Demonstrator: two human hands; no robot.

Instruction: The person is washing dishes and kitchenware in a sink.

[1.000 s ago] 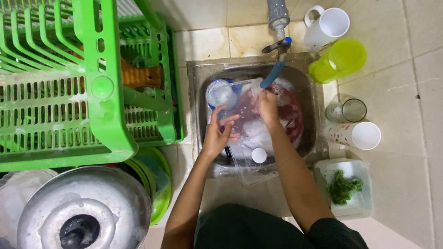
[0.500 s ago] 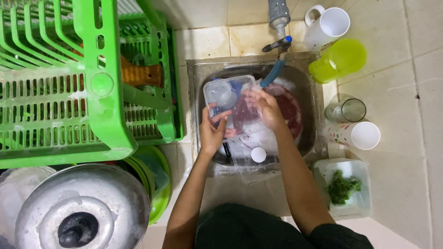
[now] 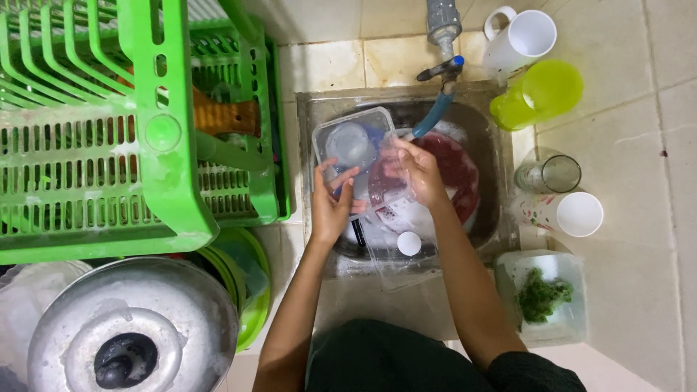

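Observation:
Over a small steel sink (image 3: 501, 218) I hold a clear plastic food container (image 3: 353, 138), tilted on its side. My left hand (image 3: 332, 207) grips its near edge from below. My right hand (image 3: 419, 173) is pressed against its inside, and what it holds there is hidden. A red bowl (image 3: 461, 174) with suds lies in the sink beneath. A tap with a blue spout (image 3: 438, 109) hangs over the basin. A small white round lid (image 3: 409, 243) sits at the sink's front.
A green dish rack (image 3: 145, 131) fills the left. A large metal pot lid (image 3: 127, 327) lies at the lower left. On the right stand a white mug (image 3: 521, 40), a green cup (image 3: 541, 93), a glass (image 3: 553, 174), a white cup (image 3: 573, 214) and a tub with a green scourer (image 3: 543, 296).
The clear container has been raised and turned up toward the left. My left hand shifted to its near edge, and my right hand moved inside it.

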